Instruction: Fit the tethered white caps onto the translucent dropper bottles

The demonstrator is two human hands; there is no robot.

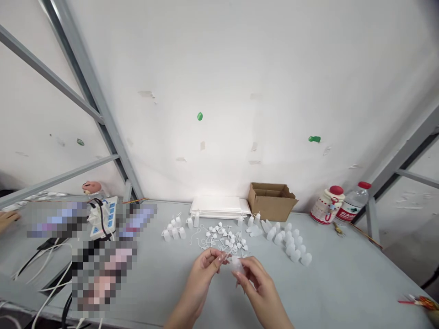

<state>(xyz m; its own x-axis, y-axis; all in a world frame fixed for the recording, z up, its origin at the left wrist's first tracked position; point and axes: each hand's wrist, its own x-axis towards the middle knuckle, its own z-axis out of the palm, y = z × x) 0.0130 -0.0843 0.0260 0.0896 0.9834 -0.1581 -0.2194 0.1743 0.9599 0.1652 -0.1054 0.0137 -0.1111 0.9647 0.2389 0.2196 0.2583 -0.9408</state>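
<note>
My right hand [255, 278] grips a small translucent white bottle [236, 264] between thumb and fingers, above the front of the grey table. Close to its left side, my left hand [208, 270] pinches a thin white cord [225, 257] near the bottle's top; what is at the cord's end is hidden. Just beyond my hands lies a loose pile of white caps with cords [226, 235]. Several capped bottles [174, 229] stand to the left of the pile. On the right sits a group of similar translucent bottles [291, 242], with no cords showing.
Against the wall are a stack of white boards [219, 205] and an open cardboard box [272, 201]. A red-lidded jar [327, 204] and a plastic bottle [355, 203] stand at the right. A power strip [109, 218] with cables lies left, near blurred items. Another person's hand [8, 220] shows far left.
</note>
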